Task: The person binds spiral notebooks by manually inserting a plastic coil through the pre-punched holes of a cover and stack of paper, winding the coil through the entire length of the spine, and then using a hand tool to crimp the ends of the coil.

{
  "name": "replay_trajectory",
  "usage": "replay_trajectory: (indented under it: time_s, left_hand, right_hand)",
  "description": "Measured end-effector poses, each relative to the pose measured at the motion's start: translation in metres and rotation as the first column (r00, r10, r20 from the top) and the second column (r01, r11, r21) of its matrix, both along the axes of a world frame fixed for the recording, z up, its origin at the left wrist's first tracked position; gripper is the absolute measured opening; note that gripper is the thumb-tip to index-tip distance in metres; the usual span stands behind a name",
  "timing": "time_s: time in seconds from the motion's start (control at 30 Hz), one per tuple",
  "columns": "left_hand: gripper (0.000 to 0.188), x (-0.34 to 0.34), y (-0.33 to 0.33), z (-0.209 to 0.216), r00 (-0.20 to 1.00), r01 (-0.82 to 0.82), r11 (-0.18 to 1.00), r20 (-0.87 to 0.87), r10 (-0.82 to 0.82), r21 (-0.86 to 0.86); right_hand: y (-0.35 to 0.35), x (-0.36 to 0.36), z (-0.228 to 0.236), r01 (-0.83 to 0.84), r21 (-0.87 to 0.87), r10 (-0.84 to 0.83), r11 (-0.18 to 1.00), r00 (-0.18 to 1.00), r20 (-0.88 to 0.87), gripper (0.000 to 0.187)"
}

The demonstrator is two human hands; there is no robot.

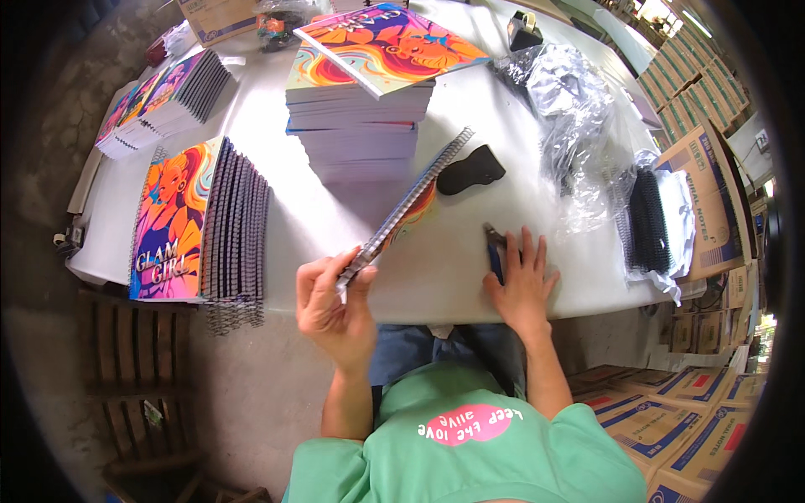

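Observation:
My left hand (335,306) pinches the near end of a spiral notebook (407,205). The notebook is tilted up and seen nearly edge-on, its coil facing up and part of its colourful cover showing on the right. On the table, my right hand (524,285) rests with fingers spread beside and partly over a pair of dark-handled pliers (495,256). Its thumb is close to the handles; whether it touches them I cannot tell. A flat black piece (471,170) lies just beyond the notebook.
A tall stack of notebook blocks (360,126) with illustrated covers stands ahead on the white table (310,226). Spiral notebooks (180,222) stand in rows at left. Clear plastic wrap (570,109), black coils (647,222) and a carton (704,193) are at right. A wooden chair (142,352) stands lower left.

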State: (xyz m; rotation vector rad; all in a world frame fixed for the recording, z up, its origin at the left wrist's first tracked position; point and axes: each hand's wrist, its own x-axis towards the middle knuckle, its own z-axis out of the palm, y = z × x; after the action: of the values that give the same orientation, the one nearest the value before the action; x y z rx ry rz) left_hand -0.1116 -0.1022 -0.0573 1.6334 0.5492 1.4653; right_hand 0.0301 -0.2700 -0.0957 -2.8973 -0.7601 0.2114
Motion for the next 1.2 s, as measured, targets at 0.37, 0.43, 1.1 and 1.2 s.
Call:
replay_trajectory:
  time_s: [0.37,0.43,1.1,1.2]
  left_hand:
    - [0.026,0.009,0.001,-0.009,0.994,-0.095,0.991,0.060,0.089,0.097]
    - [0.026,0.006,0.001,-0.009,0.993,-0.115,0.986,0.048,0.110,0.119]
    - [0.024,0.016,0.003,-0.011,0.951,-0.305,0.874,0.079,0.298,0.379]
    - [0.030,0.001,0.007,-0.002,0.959,-0.226,0.974,0.170,0.226,-0.017]
  right_hand:
    - [-0.002,-0.030,0.018,-0.332,0.699,0.327,0.633,0.933,0.147,0.044]
    - [0.013,-0.050,0.060,-0.447,0.705,0.452,0.550,0.869,0.199,0.044]
    - [0.033,-0.048,0.071,-0.048,0.845,0.767,0.532,0.449,-0.458,0.045]
    - [0.016,-0.026,0.053,-0.383,0.463,0.458,0.799,0.887,-0.056,0.046]
